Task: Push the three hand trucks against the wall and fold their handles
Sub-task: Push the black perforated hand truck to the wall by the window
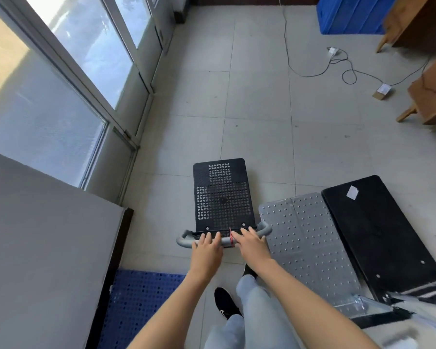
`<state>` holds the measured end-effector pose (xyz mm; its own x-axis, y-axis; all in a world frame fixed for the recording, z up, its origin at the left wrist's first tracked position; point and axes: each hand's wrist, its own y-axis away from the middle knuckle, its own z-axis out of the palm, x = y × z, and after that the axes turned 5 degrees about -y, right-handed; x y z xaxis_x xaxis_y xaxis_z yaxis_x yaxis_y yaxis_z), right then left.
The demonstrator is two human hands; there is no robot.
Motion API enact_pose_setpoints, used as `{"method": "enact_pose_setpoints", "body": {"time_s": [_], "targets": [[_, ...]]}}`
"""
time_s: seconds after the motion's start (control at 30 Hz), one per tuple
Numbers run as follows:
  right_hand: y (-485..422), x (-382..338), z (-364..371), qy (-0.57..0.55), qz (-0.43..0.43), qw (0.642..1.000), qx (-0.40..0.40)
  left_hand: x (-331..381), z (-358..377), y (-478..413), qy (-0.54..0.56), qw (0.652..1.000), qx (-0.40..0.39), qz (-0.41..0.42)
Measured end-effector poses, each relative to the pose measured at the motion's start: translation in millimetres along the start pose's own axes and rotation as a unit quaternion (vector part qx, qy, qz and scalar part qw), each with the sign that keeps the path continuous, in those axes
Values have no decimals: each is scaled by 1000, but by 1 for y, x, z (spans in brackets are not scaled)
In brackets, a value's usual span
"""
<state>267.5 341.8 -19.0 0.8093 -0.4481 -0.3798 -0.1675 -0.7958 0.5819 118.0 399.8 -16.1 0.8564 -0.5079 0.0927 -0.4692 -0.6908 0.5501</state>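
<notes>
- 3 hand trucks sit on the tiled floor [262, 109] in front of you, side by side, and you're at the leftmost one.
- Your left hand [207, 248] is wrapped over the grey handle [225, 240] of the black perforated truck [222, 195], fingers draped over the front of the bar.
- Your right hand [251, 241] grips the same bar just to the right, with a red band [230, 238] on the handle between your 2 hands.
- That handle stands up at the near end of the truck's deck, and the deck points away from you towards the far wall.
- Beside it on the right lies the silver truck [305, 238] with its dimpled deck, its near left corner just beside the handle's right bend.
- Further right, touching the silver one along its edge, is the plain black truck [378, 233], with a small pale sticker [352, 192] near its far end.
- To your left you've got the glass doors [73, 79] and a grey panel [43, 248], with a blue mat [139, 295] at its foot.
- Your black shoe [224, 303] and pale jeans [252, 311] show below your arms.
- Far ahead, a thin cable [310, 74] snakes across the tiles near wooden furniture [428, 99] and blue crates [350, 13].
</notes>
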Motion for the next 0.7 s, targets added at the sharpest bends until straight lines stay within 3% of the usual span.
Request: {"method": "enact_pose_setpoints", "body": {"time_s": [0.2, 0.7], "targets": [[-66, -7, -41, 10, -5, 999, 33, -12, -44, -69, 5, 1000, 19, -6], [-242, -51, -156, -26, 12, 999, 22, -66, -157, -247, 23, 999, 25, -15]]}}
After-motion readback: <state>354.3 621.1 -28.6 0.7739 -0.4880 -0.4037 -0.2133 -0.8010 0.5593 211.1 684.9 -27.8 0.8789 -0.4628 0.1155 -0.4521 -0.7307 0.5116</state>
